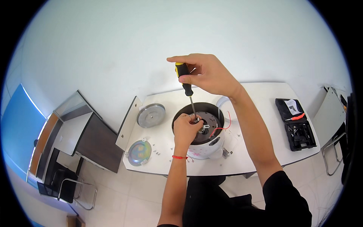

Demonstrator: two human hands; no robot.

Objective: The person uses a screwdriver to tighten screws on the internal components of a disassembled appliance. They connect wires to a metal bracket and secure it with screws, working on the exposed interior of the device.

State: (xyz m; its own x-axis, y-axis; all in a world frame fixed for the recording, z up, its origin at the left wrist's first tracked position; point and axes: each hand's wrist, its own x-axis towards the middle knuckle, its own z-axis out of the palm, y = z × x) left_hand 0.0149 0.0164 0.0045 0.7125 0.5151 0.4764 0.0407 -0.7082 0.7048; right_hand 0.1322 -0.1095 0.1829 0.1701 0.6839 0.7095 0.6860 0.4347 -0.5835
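Two round metal plates (145, 118) lie left of a white flower-printed cooker (203, 150); right hand (208, 73) clasps a black-yellow screwdriver (185, 81); curled left hand (185, 129), hold unclear, hides its tip.

A rounded white cooker body (206, 151) with pink flowers, its top open and its dark interior exposed, is set upright near the front edge of the worktop (270, 97), slightly left of its middle. A thin red wire (220, 128) is draped across its rim. A steel-shafted screwdriver (188, 90) with a black-and-yellow handle is held nearly vertical, pointed down at a small silvery metal part (206, 126) inside.
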